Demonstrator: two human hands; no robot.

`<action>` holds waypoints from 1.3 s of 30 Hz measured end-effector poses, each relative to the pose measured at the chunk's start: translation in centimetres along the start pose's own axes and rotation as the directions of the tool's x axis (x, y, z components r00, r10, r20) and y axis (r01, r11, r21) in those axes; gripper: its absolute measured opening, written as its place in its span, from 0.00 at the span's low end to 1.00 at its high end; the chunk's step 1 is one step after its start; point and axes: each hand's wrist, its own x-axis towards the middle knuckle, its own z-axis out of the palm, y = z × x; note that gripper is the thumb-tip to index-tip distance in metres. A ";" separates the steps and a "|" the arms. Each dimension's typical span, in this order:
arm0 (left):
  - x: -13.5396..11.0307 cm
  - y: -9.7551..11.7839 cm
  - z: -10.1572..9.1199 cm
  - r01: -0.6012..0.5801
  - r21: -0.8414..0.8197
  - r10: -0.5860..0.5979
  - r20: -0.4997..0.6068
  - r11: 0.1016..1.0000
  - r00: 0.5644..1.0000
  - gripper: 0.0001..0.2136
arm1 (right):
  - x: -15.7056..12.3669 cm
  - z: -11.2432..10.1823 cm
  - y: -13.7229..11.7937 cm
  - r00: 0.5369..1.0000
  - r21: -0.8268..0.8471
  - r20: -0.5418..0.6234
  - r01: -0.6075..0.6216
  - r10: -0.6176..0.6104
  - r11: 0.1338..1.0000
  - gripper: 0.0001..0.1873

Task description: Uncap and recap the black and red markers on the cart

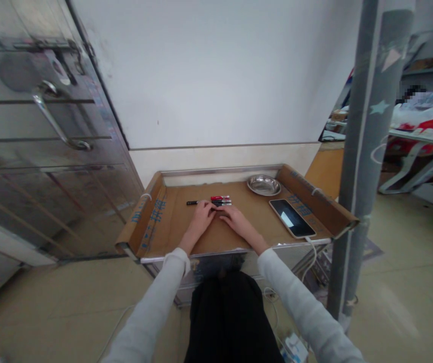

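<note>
Both my hands rest on a cardboard-lined table (178, 232), close together. My left hand (202, 216) lies palm down with its fingers curled toward a small bundle of red and black pens (220, 200). My right hand (232, 217) sits beside it, fingertips meeting the left hand just below the pens. Whether the fingers pinch anything is too small to make out. A single black pen (192, 202) lies to the left of the bundle.
A round metal dish (264, 184) stands at the back right. A phone (292, 218) with a cable lies on the right. A metal door (42, 141) is left, a grey pole (364, 151) right, a white wall behind.
</note>
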 end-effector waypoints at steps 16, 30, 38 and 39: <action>0.4 0.7 0.0 0.020 0.145 -0.018 -0.015 0.989 1.000 0.13 | -0.3 -1.0 0.4 0.962 -0.440 -0.154 -0.270 0.224 0.856 0.09; -1.0 -2.1 -4.3 0.165 0.125 -0.155 -0.090 0.978 0.984 0.07 | 1.6 0.6 -0.7 0.866 0.333 -0.308 -0.291 0.395 0.897 0.13; -0.1 4.4 -2.7 -0.016 -0.254 -0.048 -0.245 0.967 0.968 0.12 | 3.0 2.0 -2.0 0.799 0.907 0.270 -0.399 0.538 0.136 0.05; 0.1 4.9 -2.6 -0.030 -0.260 -0.031 -0.225 0.965 0.974 0.11 | 2.8 1.9 -2.1 0.797 0.912 0.303 -0.401 0.523 0.082 0.06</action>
